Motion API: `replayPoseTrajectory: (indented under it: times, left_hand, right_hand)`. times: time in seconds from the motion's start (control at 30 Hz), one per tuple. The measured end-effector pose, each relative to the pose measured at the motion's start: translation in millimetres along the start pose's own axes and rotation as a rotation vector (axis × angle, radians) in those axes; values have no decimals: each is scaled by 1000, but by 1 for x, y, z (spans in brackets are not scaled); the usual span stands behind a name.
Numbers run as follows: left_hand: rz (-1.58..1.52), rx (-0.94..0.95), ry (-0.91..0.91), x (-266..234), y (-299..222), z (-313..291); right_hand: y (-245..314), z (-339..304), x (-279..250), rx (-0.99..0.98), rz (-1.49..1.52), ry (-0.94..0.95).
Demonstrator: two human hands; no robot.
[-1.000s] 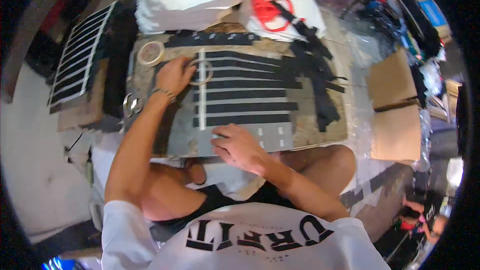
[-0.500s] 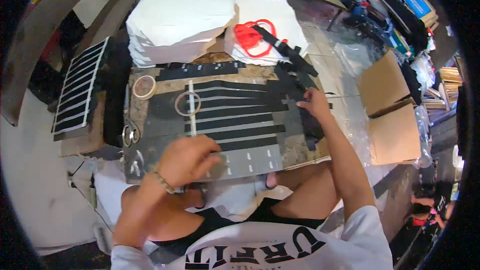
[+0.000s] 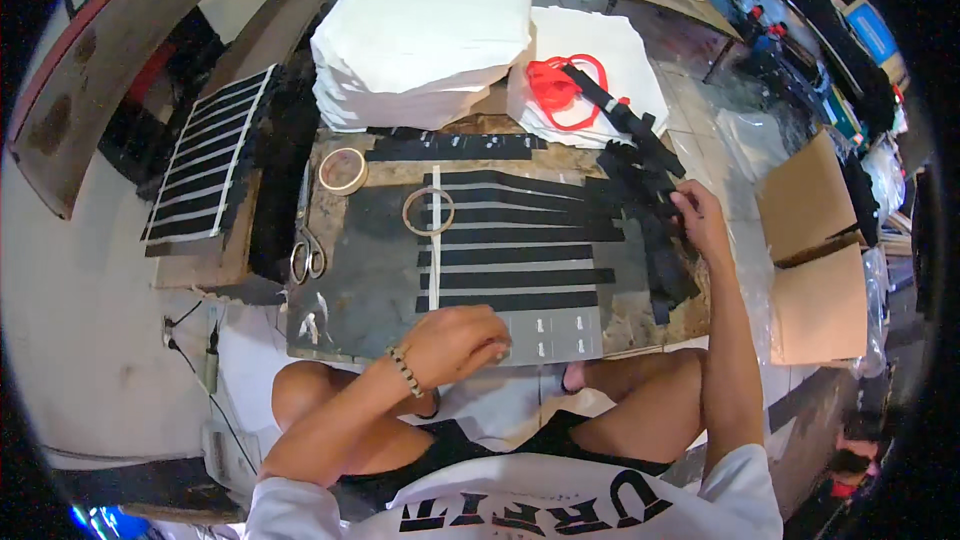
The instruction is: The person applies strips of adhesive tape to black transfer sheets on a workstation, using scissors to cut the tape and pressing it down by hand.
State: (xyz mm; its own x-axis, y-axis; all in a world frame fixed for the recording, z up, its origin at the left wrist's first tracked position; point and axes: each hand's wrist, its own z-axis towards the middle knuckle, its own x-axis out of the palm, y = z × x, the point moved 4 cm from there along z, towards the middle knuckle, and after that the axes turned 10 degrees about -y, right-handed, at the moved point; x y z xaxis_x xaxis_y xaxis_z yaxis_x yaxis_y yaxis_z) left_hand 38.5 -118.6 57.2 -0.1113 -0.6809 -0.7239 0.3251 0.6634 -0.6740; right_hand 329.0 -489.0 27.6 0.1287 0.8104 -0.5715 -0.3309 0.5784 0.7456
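Several black strips (image 3: 520,258) lie in spaced rows on a grey board (image 3: 380,240), crossed near their left ends by a narrow white strip (image 3: 435,280). A thin tape ring (image 3: 408,225) lies over that white strip. My left hand (image 3: 460,345) is closed at the board's near edge, fingers curled down, and what they hold, if anything, is hidden. At the right, my right hand (image 3: 700,215) pinches at the edge of a loose heap of black strips (image 3: 655,240). White marks show on the board's bare near part beside my left hand.
Scissors (image 3: 308,255) and a tape roll (image 3: 343,171) lie at the left. Tall white sheet stacks (image 3: 420,30) stand behind, with a red mesh item (image 3: 555,95) on the lower one. A striped panel (image 3: 205,165) leans far left; an open cardboard box (image 3: 820,290) stands right.
My left hand has moved right along the near edge and its fingers have curled in. My right hand has closed on the black strips. The whole view has shifted.
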Motion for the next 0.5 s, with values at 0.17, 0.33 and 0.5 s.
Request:
replayPoseTrajectory:
  times: [0.17,0.33,0.5]
  left_hand:
    - [-75,47,-331,-28,-37,5]
    - [-146,102,-314,-34,-67,12]
    - [-516,-305,-48,-30,-27,-25]
  right_hand:
    - [171,-53,21,-282,26,364]
    - [265,-150,61,-530,182,665]
    - [248,-175,56,-358,204,790]
